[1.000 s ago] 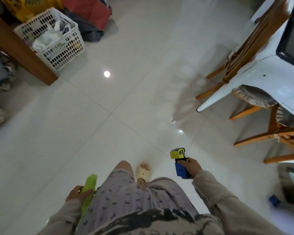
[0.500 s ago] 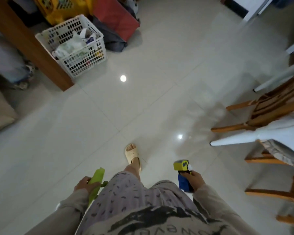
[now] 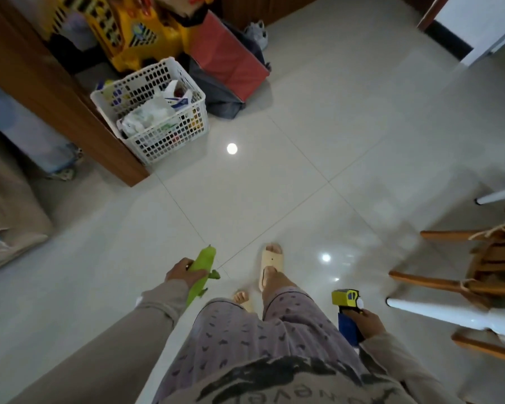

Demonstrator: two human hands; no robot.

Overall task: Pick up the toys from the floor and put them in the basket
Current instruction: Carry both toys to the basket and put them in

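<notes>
My left hand (image 3: 182, 273) grips a long green toy animal (image 3: 202, 269) at my left side. In my right hand (image 3: 365, 321) is a yellow and blue toy truck (image 3: 345, 307), held low by my right leg. The white plastic basket (image 3: 169, 141) stands on the floor ahead and to the left, against a wooden post. Several toys and a white bag fill it.
A wooden post (image 3: 56, 91) runs beside the basket. Behind it are a yellow ride-on toy (image 3: 134, 33) and a red box (image 3: 228, 62). Wooden chairs (image 3: 478, 272) and white table legs (image 3: 449, 313) stand at the right. Pale tiled floor (image 3: 274, 176) lies between.
The view has swung toward the basket, which now looks nearer and more central. My feet have stepped forward. Both hands still hold their toys.
</notes>
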